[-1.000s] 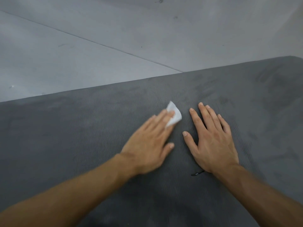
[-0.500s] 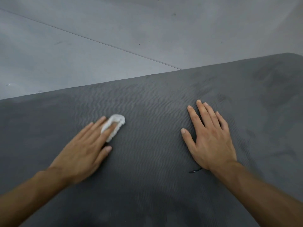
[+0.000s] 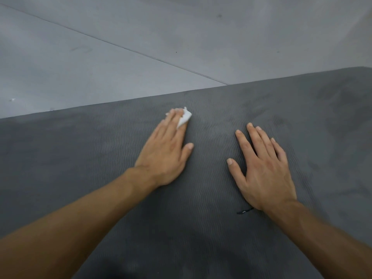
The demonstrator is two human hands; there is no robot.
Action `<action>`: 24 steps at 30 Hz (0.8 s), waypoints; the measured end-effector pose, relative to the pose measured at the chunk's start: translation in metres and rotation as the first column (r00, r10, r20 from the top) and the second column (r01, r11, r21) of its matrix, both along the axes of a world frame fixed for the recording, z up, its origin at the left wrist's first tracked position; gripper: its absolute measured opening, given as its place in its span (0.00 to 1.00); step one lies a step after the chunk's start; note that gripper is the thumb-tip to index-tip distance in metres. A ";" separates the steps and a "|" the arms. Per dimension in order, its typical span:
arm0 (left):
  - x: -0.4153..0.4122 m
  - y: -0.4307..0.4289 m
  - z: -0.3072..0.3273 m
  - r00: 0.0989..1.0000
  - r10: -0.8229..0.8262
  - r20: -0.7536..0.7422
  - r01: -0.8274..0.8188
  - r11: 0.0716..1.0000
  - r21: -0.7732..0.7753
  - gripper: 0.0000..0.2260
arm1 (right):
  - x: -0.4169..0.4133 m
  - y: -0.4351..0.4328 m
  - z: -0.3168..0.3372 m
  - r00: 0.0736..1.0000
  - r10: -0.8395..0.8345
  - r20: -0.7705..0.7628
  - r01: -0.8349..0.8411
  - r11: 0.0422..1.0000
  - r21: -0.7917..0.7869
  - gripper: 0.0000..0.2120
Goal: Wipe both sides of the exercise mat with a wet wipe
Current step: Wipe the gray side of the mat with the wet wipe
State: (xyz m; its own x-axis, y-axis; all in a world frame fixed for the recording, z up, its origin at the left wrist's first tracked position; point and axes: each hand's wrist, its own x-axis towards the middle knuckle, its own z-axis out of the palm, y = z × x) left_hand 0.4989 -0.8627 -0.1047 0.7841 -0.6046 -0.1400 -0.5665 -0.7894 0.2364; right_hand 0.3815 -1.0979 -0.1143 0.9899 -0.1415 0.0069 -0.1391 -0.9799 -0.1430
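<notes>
Since the frame half a second earlier, the left hand (image 3: 164, 152) has been travelling rightward and toward the far edge of the exercise mat (image 3: 90, 178), carrying the wet wipe (image 3: 184, 118) with it; the right hand (image 3: 263, 170) is remaining in its earlier place. The left grip is lying flat, fingers extended and close together, and is pressing the crumpled white wipe down against the mat under the fingertips; part of the wipe is showing beside the index finger, and a little is showing past the fingertips. The left thumb is sitting apart from the fingers, resting on the mat. The right grip is spread flat, palm down, holding nothing and touching only the mat surface, near the left hand but apart from it. The dark grey ribbed mat is lying unrolled on a pale grey floor (image 3: 100, 67), and the wipe is sitting near its far edge. A small dark mark (image 3: 244, 211) is showing on the mat just beside the right wrist.
</notes>
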 end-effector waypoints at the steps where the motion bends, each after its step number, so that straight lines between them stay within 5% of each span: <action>1: -0.012 -0.003 0.001 0.998 -0.060 -0.004 0.060 0.998 0.015 0.33 | 0.001 0.000 0.000 1.000 0.000 0.002 0.000 1.000 0.001 0.34; 5: -0.071 0.011 0.008 0.933 -0.360 -0.002 0.359 0.930 0.080 0.31 | 0.001 0.001 -0.001 1.000 0.002 0.006 -0.002 1.000 0.003 0.34; 8: -0.092 0.043 0.010 0.898 -0.439 0.026 0.434 0.894 0.111 0.30 | 0.000 0.000 0.000 1.000 0.000 0.011 0.000 1.000 0.000 0.34; 16: -0.025 0.136 -0.002 0.998 -0.022 0.053 0.017 0.996 0.088 0.28 | 0.000 0.000 -0.001 1.000 0.003 0.009 -0.003 1.000 0.006 0.34; 21: 0.025 0.163 -0.005 0.948 0.318 0.032 -0.319 0.945 0.065 0.31 | 0.000 0.000 -0.001 1.000 0.002 0.008 -0.002 1.000 0.001 0.33; 24: 0.022 0.148 -0.001 0.944 0.330 0.015 -0.331 0.943 0.030 0.32 | 0.000 0.000 0.000 1.000 0.002 0.005 -0.002 1.000 0.003 0.34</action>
State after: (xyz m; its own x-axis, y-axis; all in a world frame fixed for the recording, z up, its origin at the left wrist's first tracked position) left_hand 0.5212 -0.7148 -0.1056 0.9405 -0.3067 -0.1460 -0.2746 -0.9396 0.2044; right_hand 0.3812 -1.0978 -0.1147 0.9902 -0.1392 0.0117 -0.1360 -0.9797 -0.1471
